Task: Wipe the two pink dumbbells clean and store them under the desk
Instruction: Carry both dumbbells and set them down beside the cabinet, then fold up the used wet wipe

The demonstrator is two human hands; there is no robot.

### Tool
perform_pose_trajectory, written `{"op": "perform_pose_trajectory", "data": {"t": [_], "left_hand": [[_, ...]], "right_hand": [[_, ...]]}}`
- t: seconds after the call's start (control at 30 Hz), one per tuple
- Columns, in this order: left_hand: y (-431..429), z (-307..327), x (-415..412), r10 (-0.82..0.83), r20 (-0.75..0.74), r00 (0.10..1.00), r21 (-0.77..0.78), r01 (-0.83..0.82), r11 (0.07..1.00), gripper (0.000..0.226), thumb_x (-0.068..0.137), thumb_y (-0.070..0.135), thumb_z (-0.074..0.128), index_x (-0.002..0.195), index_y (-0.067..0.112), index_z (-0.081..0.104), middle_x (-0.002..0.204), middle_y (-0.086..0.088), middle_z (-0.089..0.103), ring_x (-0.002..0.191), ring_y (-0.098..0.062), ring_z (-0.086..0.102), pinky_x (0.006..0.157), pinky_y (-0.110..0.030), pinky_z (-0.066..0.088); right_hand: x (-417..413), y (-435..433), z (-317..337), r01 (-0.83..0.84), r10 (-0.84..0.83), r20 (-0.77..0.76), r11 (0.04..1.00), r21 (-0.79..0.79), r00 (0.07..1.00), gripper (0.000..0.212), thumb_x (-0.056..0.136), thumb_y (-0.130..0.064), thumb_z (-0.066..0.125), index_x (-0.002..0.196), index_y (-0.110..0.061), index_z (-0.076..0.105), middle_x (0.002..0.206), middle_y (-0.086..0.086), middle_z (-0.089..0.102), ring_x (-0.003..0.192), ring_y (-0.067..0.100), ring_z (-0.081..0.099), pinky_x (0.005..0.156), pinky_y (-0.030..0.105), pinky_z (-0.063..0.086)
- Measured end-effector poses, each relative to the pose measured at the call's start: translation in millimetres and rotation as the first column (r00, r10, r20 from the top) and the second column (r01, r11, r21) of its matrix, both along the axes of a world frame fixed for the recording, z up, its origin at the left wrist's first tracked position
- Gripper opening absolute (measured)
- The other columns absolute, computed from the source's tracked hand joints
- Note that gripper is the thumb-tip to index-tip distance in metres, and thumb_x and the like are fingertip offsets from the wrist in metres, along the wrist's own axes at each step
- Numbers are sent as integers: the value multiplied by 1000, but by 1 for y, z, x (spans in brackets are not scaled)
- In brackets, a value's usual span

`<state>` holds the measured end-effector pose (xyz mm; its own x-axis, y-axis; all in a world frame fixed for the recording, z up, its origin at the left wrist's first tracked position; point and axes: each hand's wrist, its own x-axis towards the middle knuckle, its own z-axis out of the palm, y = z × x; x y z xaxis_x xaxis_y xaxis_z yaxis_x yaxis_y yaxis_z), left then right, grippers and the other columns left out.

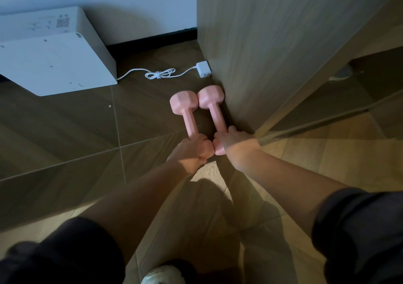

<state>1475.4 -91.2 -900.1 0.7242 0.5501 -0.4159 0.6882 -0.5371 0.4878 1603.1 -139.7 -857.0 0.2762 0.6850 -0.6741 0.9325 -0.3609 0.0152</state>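
Works on floor (65,131) at foot of desk side panel (261,43); white box (54,61) well apart, far left. Holds left dumbbell (187,113) and right dumbbell (214,109) flat, side by side, long axes running straight away from wrists, right one touching panel; clamps left hand (192,150) round left dumbbell's near end, right hand (233,140) round right one's; probably needs only release; charger (203,69) near far heads.
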Motion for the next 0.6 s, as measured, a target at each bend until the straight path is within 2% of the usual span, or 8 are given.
{"op": "perform_pose_trajectory", "data": {"t": [0.13, 0.23, 0.33, 0.4, 0.43, 0.5, 0.57, 0.6], "left_hand": [[-1, 1, -2, 138, -97, 986, -90, -146, 985, 69, 88, 17, 71, 147, 24, 36, 136, -15, 54, 117, -31, 59, 101, -41, 49], [-9, 18, -10, 96, -197, 976, -84, -114, 990, 94, 88, 20, 72, 157, 31, 9, 156, -15, 28, 132, -35, 47, 107, -45, 45], [-17, 53, -23, -7, -267, 964, -38, -3, 999, 88, 89, 25, 67, 156, 29, 10, 160, -10, 23, 138, -31, 40, 108, -43, 44], [-23, 85, -29, -65, -296, 953, -48, 53, 997, 75, 91, 27, 65, 153, 24, 23, 155, -9, 34, 133, -27, 45, 106, -41, 46], [-26, 103, -30, -91, -306, 948, -53, 78, 996, 69, 91, 30, 64, 151, 22, 29, 150, -9, 41, 128, -25, 50, 103, -39, 48], [-34, 142, -30, -132, -315, 940, -54, 121, 991, 61, 93, 34, 63, 146, 19, 37, 140, -8, 48, 120, -24, 53, 98, -38, 49], [-41, 183, -29, -150, -304, 941, -80, 131, 988, 55, 94, 35, 62, 141, 17, 43, 137, -9, 53, 120, -25, 54, 98, -38, 47], [-46, 202, -29, -145, -290, 946, -113, 117, 987, 51, 94, 34, 63, 138, 17, 47, 134, -8, 56, 119, -26, 55, 98, -37, 47]], "right_hand": [[1, -9, 10, -30, 30, -19, 999, 41, 999, 33, 98, -7, 44, 129, -18, 48, 128, 11, 42, 112, 32, 53, 86, 45, 47], [9, -42, 12, -189, 176, 71, 946, 264, 982, 26, 96, -11, 54, 122, -15, 54, 119, 7, 49, 90, 22, 56, 75, 35, 50], [18, -73, 25, 79, -35, -108, 899, 430, 994, 22, 96, -24, 53, 113, -13, 61, 103, 3, 58, 91, 21, 64, 76, 29, 53], [12, -70, 47, 580, -456, -399, 764, 283, 795, 18, 98, -23, 50, 106, -11, 61, 93, 1, 59, 93, 20, 63, 70, 25, 47], [10, -80, 60, 771, -598, -552, 623, 136, 581, 20, 99, -22, 51, 111, -10, 61, 99, 3, 62, 96, 21, 62, 71, 26, 46], [7, -89, 88, 920, -714, -661, 381, -91, 231, 32, 99, -17, 56, 128, -5, 57, 122, 12, 62, 109, 25, 59, 86, 32, 47], [1, -90, 121, 893, -660, -725, 426, -149, 194, 35, 96, -7, 55, 130, 2, 56, 117, 18, 62, 113, 35, 58, 103, 44, 45], [0, -90, 140, 908, -649, -751, 378, -181, 120, 32, 95, -2, 54, 125, 5, 59, 103, 15, 63, 117, 40, 57, 104, 47, 43]]}}
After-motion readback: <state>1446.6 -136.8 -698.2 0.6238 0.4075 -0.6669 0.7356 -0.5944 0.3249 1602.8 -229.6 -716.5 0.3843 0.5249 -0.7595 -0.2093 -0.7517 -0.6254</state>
